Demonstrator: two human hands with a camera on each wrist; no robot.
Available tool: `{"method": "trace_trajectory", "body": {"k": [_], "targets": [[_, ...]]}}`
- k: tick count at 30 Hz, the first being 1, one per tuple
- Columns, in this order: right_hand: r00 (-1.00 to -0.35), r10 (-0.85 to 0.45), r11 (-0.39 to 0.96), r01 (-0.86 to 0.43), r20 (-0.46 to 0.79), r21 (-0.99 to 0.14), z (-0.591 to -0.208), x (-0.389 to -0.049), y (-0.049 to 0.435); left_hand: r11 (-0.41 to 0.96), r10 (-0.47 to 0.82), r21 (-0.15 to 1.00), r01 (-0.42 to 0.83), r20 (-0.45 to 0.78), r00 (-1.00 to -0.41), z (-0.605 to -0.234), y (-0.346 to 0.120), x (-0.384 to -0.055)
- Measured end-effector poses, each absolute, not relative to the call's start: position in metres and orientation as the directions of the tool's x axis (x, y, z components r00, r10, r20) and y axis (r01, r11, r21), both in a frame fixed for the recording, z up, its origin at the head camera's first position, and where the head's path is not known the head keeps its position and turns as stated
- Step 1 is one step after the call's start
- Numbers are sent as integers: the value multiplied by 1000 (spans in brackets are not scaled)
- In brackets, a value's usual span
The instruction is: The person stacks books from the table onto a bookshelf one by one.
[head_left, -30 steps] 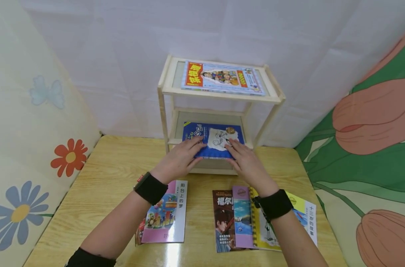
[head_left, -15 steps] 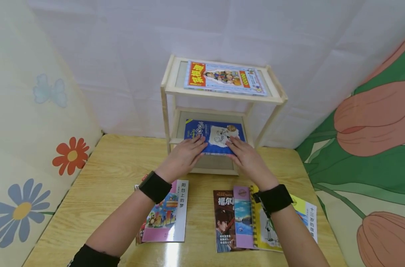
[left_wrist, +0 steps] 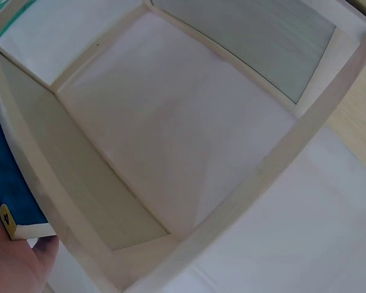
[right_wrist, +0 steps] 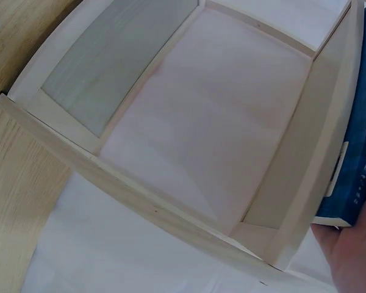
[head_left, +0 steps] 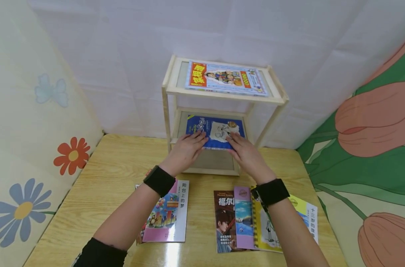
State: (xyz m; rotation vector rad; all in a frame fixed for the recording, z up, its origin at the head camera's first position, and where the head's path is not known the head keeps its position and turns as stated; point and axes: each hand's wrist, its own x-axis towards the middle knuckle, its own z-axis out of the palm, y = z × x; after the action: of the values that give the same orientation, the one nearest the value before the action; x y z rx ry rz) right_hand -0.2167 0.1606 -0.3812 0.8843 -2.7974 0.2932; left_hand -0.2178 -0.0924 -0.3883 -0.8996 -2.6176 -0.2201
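A blue paperback book (head_left: 219, 129) with a white cartoon panel lies flat on the middle shelf of a small wooden rack (head_left: 222, 95), its near edge at the shelf front. My left hand (head_left: 185, 150) grips the book's near left corner, fingers on the cover. At the near right corner my right hand (head_left: 249, 155) holds it the same way. In the left wrist view the left thumb (left_wrist: 46, 251) shows beneath the book's corner. The right wrist view has the book's spine (right_wrist: 354, 177) beside the shelf rail, with the right hand (right_wrist: 357, 250) against it.
A light-blue and red book (head_left: 227, 78) lies on the rack's top shelf. On the wooden table (head_left: 115, 167), a pink and white book (head_left: 165, 218) overlaps another at left. At right, a brown book (head_left: 225, 222), a purple book (head_left: 244, 218) and yellow ones (head_left: 269, 233) overlap.
Both hands have moved forward with the blue book, which sits deeper on the middle shelf. The other books stay where they were.
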Motion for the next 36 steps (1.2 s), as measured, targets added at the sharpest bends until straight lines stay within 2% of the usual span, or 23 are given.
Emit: {"method": "trace_trajectory", "body": {"k": [13, 19, 36], "targets": [[-811, -510, 799, -570, 286, -190, -387, -235, 162, 796, 542, 84, 600, 343, -767, -386, -87, -231], [-826, -507, 803, -557, 248, -214, -386, -239, 161, 811, 523, 112, 575, 301, -797, -387, -87, -236], [-830, -528, 810, -555, 177, -190, -385, -247, 160, 817, 525, 93, 569, 287, -801, -386, -88, -243]]}}
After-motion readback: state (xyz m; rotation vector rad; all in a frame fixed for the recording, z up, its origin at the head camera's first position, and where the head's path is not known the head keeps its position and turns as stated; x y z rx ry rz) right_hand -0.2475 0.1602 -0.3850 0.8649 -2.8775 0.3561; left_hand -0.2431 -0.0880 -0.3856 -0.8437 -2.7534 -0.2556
